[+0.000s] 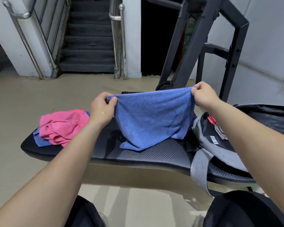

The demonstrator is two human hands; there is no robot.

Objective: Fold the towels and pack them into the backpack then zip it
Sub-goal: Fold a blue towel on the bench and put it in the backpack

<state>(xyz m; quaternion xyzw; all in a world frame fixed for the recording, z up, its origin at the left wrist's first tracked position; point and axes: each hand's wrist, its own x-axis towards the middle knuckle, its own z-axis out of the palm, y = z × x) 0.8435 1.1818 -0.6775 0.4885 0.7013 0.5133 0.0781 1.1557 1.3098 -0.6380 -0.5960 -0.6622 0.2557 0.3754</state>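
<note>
- Nearest, at the bottom edge: two knees in dark cloth (246, 210), with bare forearms reaching away above them.
- Just beyond, across the middle: a black padded bench (138, 154) with a ribbed surface, running left to right.
- On the bench's right end: a grey and black backpack (220, 149), lying open, with tags and something pink showing inside and a grey strap (199, 171) hanging over the near edge.
- Above the bench's middle: a blue towel (151, 118), held up and stretched by its top edge, lower end crumpled on the padding just beside the backpack.
- Left hand (102, 108): pinching the towel's left top corner between thumb and curled fingers.
- Right hand (203, 95): pinching the right top corner the same way, slightly higher and farther off.
- On the bench's left end: a pink towel (62, 125) in an unfolded heap, lying over a second blue towel (39, 140), its edge poking out at the near left.
- Beyond the bench: beige floor (72, 89).
- Far right: a black metal frame (203, 38) of slanted bars.
- Far left and centre: a dark staircase (88, 46) between white walls, with steel handrails (28, 41) on either side.
</note>
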